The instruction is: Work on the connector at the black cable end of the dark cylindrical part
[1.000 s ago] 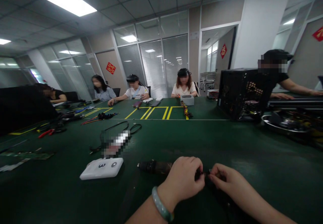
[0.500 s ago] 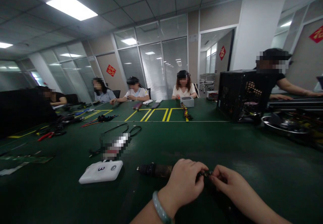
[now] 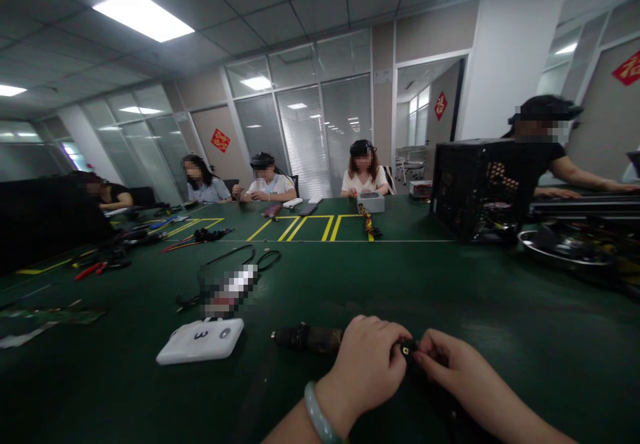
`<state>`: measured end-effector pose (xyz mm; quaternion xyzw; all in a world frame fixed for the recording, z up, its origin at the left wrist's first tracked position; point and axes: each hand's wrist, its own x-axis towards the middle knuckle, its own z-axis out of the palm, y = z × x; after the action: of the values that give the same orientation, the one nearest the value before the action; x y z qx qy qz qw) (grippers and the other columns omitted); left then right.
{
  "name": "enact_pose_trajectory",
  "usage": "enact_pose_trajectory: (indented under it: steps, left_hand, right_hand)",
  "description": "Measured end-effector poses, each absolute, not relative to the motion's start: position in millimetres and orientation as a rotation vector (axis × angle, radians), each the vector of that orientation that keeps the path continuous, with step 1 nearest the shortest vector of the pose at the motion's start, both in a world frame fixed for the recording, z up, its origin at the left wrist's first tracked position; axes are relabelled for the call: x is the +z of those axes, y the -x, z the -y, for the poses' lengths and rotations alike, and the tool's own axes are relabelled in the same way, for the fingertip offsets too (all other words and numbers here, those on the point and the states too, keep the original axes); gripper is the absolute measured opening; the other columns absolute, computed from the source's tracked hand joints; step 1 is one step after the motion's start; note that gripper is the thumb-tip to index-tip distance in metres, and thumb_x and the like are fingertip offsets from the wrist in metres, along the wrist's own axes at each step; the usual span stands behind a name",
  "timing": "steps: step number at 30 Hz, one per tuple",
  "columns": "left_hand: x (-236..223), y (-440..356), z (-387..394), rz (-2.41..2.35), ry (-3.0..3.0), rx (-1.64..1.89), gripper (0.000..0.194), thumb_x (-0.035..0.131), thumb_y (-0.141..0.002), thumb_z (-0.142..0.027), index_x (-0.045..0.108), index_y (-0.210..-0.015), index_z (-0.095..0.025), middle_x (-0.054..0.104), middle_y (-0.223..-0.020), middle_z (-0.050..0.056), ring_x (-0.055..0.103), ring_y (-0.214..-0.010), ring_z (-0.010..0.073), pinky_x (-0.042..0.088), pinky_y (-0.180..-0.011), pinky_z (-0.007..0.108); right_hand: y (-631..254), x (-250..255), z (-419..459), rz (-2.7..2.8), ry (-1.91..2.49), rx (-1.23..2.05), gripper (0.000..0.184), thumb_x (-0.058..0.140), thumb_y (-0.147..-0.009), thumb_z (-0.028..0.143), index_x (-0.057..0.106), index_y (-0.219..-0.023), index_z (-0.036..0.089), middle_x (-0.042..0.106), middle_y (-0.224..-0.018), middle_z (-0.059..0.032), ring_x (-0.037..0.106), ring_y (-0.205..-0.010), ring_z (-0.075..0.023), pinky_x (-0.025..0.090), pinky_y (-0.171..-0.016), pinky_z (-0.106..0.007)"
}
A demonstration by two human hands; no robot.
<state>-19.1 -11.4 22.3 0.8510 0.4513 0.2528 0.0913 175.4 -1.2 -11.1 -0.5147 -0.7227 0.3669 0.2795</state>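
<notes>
My left hand (image 3: 367, 357) pinches a small dark part with a brass-coloured spot (image 3: 406, 351); its exact kind is too small to make out. Close on the right, the fingertips of my right hand (image 3: 445, 357) press together at the edge of that part. What they grip, if anything, is hidden. A dark cylindrical power screwdriver (image 3: 307, 337) lies on the green table just left of my left hand, its rear end covered by the hand. Beyond my wrist with the bangle sits a white power bank (image 3: 200, 341) marked 3.
A black computer case (image 3: 465, 191) and a metal bowl of parts (image 3: 565, 251) stand at the right. Cables (image 3: 210, 234), red-handled pliers (image 3: 90, 271) and a green circuit board (image 3: 55, 314) lie to the left. Several people sit around the table; a grey power supply (image 3: 371, 202) is opposite.
The small part has turned between my fingers, so its brass-coloured spot now shows more plainly. Both hands stay nearly in place. Across the table, a co-worker's hand has moved.
</notes>
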Motion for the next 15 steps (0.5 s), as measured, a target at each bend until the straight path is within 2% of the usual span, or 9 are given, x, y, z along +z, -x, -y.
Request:
enact_pose_trajectory:
  steps: [9, 15]
  left_hand:
    - [19.8, 16.7, 10.2, -1.432, -2.534, 0.699, 0.012, 0.058, -0.089, -0.033, 0.062, -0.096, -0.025, 0.066, -0.090, -0.003, 0.059, -0.087, 0.0185, 0.039, -0.080, 0.035]
    - [21.7, 22.6, 8.3, -1.315, -2.629, 0.672, 0.010, 0.061, -0.086, -0.028, 0.060, -0.095, -0.023, 0.066, -0.092, -0.002, 0.059, -0.089, 0.0185, 0.039, -0.082, 0.035]
  right_hand:
    - [-176.3, -12.3, 0.4, 1.944, 1.419, 0.949, 0.022, 0.053, -0.087, 0.036, 0.057, -0.074, 0.020, 0.062, -0.068, 0.0012, 0.057, -0.063, -0.0150, 0.039, -0.055, -0.022]
    - [-178.0, -11.1, 0.5, 1.959, 1.430, 0.993, 0.024, 0.053, -0.087, 0.042, 0.060, -0.077, 0.021, 0.064, -0.069, 0.0008, 0.059, -0.064, -0.0158, 0.040, -0.056, -0.022]
